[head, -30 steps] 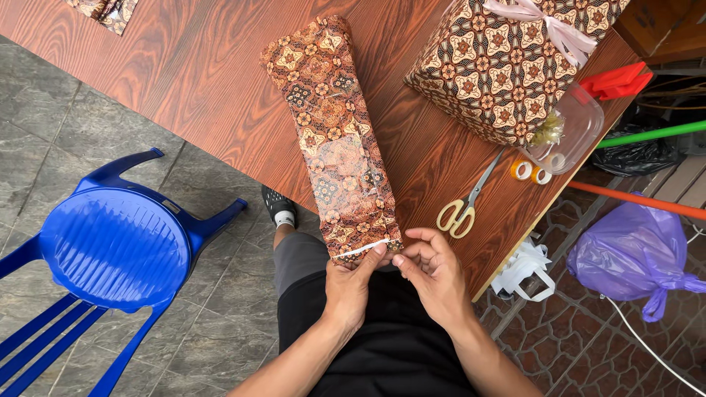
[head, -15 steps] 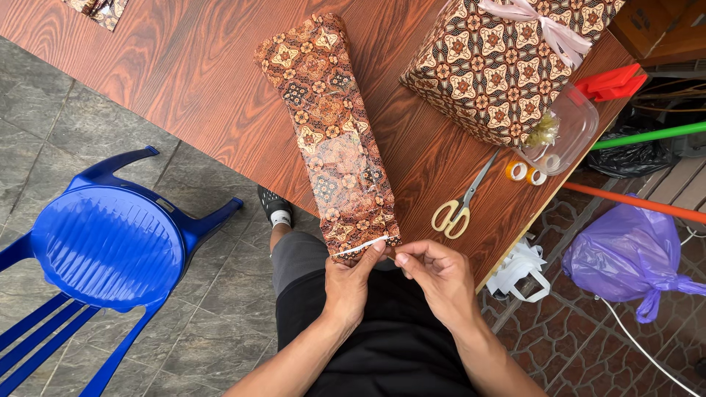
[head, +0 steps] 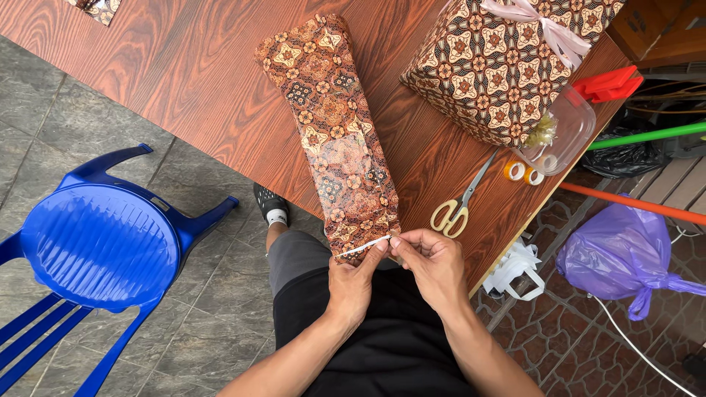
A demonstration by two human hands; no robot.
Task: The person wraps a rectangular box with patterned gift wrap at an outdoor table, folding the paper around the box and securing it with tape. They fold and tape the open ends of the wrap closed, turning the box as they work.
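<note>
Barely anything shifted: our right hand [head: 435, 263] edged left, still pinching the white strip [head: 364, 246] with our left hand [head: 351, 283], fingers closed on it. Strip lies across the near end of the batik-wrapped parcel [head: 331, 125], long axis running away; scissors [head: 462, 202] right.

Table [head: 184, 81] was glossy wood-grain; long parcel [head: 334, 132] in matt patterned paper; chair [head: 95, 242] of shiny blue plastic.
</note>
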